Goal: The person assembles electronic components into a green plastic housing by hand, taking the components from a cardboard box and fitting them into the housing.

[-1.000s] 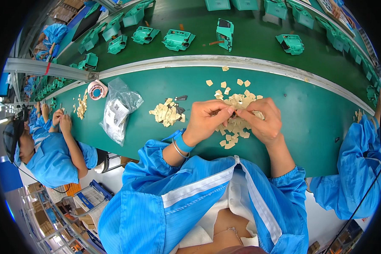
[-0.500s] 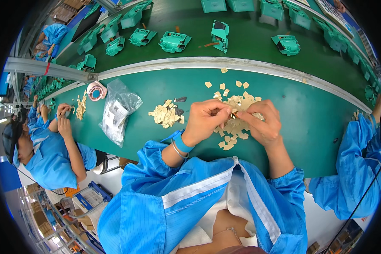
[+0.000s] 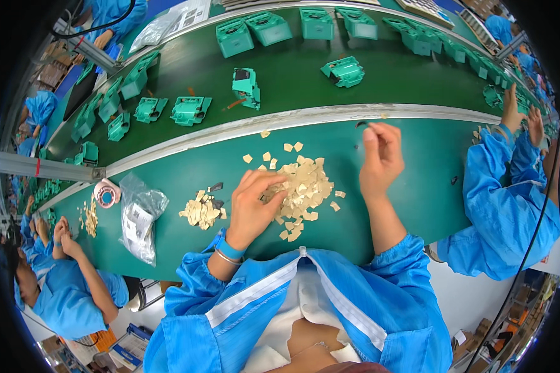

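My right hand (image 3: 381, 158) is raised near the table's far rail, to the right of the pile. Its thumb and fingertips pinch a small dark curved piece (image 3: 361, 124). My left hand (image 3: 255, 202) rests at the left side of a pile of cream-coloured flat pieces (image 3: 309, 180). Its fingers are bent, with thumb and forefinger apart among the pieces; no held thing shows between them. Left of that hand lies a smaller heap of cream pieces (image 3: 199, 211), with dark flat pieces (image 3: 216, 186) beside it.
Beyond a metal rail (image 3: 230, 128), green plastic housings (image 3: 191, 110) stand on a dark green belt (image 3: 280, 81). A clear plastic bag (image 3: 140, 217) and a tape roll (image 3: 107, 194) lie left. Co-workers in blue sit at left (image 3: 74, 304) and right (image 3: 498, 211).
My hands, together over the pile before, have parted. The right moved up and away with the dark piece; the left came down at the pile's left side. The whole view has shifted.
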The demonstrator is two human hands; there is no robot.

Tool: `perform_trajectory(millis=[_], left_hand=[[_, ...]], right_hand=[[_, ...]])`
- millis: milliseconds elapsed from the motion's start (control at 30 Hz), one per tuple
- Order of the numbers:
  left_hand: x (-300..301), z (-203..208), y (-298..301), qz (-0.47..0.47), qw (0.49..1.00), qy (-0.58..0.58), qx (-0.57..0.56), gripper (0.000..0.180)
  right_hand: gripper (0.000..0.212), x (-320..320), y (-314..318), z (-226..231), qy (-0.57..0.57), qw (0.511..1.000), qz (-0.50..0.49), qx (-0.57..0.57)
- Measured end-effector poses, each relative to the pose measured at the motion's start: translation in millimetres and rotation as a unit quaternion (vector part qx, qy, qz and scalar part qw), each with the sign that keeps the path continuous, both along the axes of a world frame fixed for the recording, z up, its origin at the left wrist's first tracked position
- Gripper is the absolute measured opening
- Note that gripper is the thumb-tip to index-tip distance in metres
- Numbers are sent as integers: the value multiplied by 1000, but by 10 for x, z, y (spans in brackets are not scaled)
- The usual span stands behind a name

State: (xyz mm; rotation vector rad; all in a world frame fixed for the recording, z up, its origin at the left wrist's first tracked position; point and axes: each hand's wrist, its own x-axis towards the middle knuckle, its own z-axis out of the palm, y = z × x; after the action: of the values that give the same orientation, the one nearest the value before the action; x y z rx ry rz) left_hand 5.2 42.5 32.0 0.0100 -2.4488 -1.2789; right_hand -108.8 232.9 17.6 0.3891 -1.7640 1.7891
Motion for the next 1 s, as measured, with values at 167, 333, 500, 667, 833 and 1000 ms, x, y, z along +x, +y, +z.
perform_trajectory(millis=[167,333,500,667,833,1000], left_hand=[[73,3,-59,-19,995,-95,-13,15],[49,44,30,17,997,44,68,16],[55,-106,-18,-6,994,101,42,20],[121,-172,-18,11,988,148,29,28],[125,-178,-20,26,983,179,27,28],[117,-167,-21,24,973,231,-10,23]], right_hand=[[16,-380,269,-181,-39,997,-58,-16],[16,-384,178,-198,-83,994,-66,-6],[12,-442,316,-404,-108,992,-53,21],[12,-458,296,-371,-141,988,-44,49],[11,-436,207,-295,-157,987,-27,19],[10,-515,245,-338,-151,988,2,16]])
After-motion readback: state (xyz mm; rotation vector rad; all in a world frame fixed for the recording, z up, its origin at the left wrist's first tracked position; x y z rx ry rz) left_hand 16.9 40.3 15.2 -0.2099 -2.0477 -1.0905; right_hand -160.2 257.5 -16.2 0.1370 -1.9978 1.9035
